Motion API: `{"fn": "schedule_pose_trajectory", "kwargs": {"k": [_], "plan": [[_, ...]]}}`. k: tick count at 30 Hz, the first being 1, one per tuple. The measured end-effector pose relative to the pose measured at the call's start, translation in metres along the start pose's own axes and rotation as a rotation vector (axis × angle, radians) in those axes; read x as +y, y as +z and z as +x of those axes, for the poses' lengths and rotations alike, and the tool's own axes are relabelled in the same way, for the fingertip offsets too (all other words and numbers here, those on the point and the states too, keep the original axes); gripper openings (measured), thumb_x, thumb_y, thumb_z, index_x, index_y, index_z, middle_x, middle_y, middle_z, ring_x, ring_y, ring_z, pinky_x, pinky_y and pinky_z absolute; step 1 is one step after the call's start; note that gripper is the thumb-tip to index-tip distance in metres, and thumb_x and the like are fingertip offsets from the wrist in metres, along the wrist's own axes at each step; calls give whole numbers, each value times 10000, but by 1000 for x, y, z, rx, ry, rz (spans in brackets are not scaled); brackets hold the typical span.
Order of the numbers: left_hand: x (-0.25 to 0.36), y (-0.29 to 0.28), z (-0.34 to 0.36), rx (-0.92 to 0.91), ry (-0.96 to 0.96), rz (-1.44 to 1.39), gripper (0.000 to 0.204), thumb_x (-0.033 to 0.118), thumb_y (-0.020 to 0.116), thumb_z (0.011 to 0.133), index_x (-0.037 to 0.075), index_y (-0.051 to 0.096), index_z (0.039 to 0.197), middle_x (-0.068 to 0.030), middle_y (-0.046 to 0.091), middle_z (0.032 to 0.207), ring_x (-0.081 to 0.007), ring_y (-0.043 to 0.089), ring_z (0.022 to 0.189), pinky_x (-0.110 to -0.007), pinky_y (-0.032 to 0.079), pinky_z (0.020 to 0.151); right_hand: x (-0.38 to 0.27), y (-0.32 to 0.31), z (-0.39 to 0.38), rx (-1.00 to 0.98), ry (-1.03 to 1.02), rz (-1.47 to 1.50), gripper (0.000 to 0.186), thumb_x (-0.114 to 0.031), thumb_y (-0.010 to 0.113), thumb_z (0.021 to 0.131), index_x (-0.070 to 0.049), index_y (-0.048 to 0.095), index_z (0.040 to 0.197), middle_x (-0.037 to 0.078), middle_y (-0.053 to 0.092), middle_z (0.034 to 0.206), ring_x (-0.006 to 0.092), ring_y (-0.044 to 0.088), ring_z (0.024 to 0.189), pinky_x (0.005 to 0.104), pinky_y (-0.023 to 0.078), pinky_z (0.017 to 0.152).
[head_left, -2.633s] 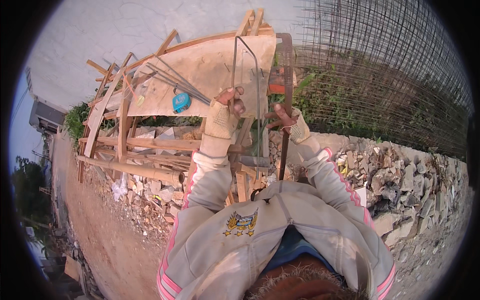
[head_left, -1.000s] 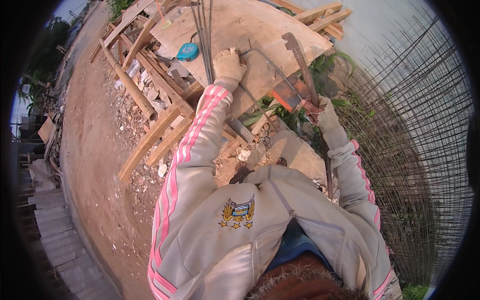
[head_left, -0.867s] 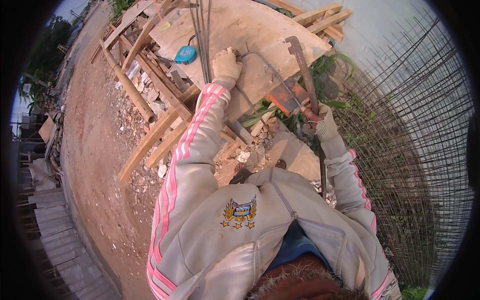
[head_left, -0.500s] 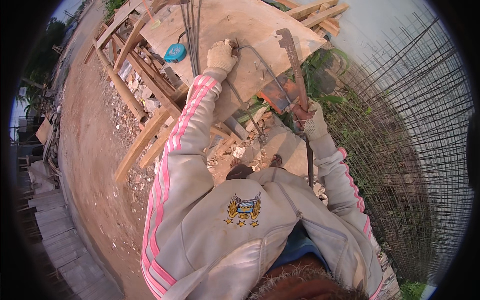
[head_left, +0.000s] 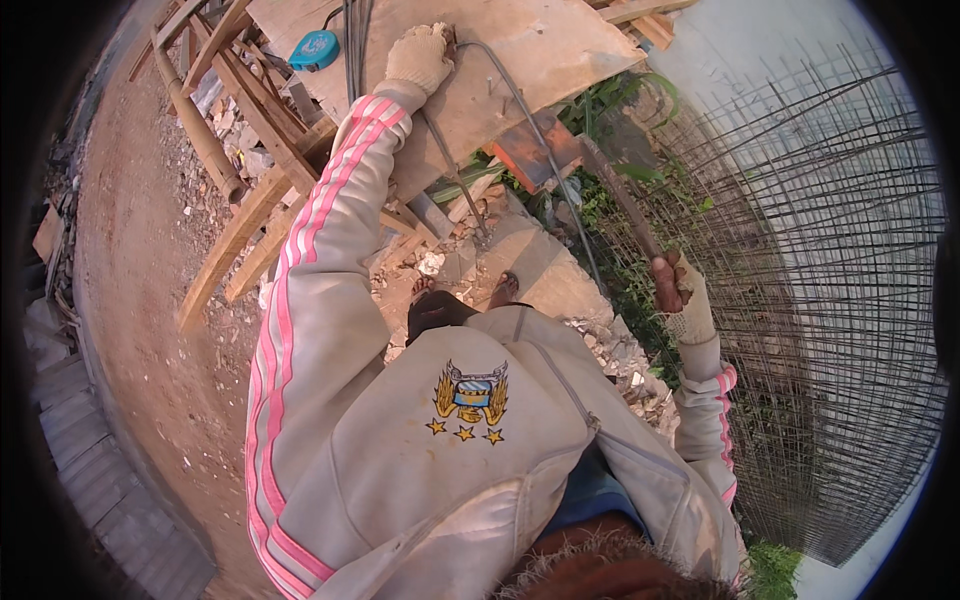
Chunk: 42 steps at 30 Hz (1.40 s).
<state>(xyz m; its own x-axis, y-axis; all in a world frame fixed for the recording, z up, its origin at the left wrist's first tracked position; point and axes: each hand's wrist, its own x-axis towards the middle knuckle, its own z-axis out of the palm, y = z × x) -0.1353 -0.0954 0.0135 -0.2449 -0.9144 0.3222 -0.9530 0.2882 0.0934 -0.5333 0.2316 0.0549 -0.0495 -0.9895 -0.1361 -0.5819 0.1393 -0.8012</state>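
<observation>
My left hand (head_left: 418,60), in a knitted off-white glove, is closed over a thin steel rod on the wooden board. Beyond the fingers the bent rod (head_left: 540,140) turns and runs toward me, past the board's edge. A second straight length of rod (head_left: 455,170) comes out below the wrist; whether it is the same piece is hidden under the glove. My right hand (head_left: 685,300), also gloved, is out to the right and wrapped around the near end of a long rusty metal bar (head_left: 625,203). The bar slants away to the left, apart from the rod.
A teal tape measure (head_left: 315,50) and a bundle of rods (head_left: 356,50) lie on the board (head_left: 540,60). Timber (head_left: 265,120) and rubble flank it at left. An orange-faced block (head_left: 530,152) is below its edge. Steel mesh (head_left: 800,300) rises at right.
My right hand has swung right and nearer with the metal bar, leaving the rod's free end. My left hand stays on the rod. The whole view has shifted slightly.
</observation>
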Motion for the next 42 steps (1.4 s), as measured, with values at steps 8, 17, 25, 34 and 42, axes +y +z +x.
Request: {"fn": "schedule_pose_trajectory", "kwargs": {"k": [8,17,25,34,42], "plan": [[-4,1,-3,65,45,-47,374,190,659,784,75,574,1130,-164,634,1056,-351,607,1060,-447,513,890,-3,-44,35,-198,152,-39,279,-236,629,978,-16,593,811,106,488,563,207,488,479,363,367,475],[-3,-2,-5,55,46,-58,381,195,660,785,73,576,1136,-171,633,1058,-354,605,1063,-450,509,895,13,-63,106,-329,-171,-324,256,-242,540,976,-75,624,802,-40,608,677,7,428,484,180,283,439],[-5,0,-3,43,41,-65,387,200,662,785,71,577,1140,-177,632,1060,-357,603,1066,-452,507,899,-1,-59,114,-300,-277,-365,210,-193,661,919,-48,616,774,34,560,584,111,494,507,301,354,481],[-5,3,3,8,-2,-76,405,222,669,786,70,579,1150,-188,633,1079,-361,604,1075,-456,508,901,-11,-50,94,-118,-365,-578,449,-467,696,884,-33,638,783,156,560,581,348,588,549,419,416,504],[-4,10,7,-36,-23,-61,437,299,681,792,76,588,1155,-175,645,1114,-355,614,1081,-460,508,909,-14,-22,57,50,-134,-734,620,-573,661,873,40,709,950,225,675,754,390,680,748,424,525,657]]}}
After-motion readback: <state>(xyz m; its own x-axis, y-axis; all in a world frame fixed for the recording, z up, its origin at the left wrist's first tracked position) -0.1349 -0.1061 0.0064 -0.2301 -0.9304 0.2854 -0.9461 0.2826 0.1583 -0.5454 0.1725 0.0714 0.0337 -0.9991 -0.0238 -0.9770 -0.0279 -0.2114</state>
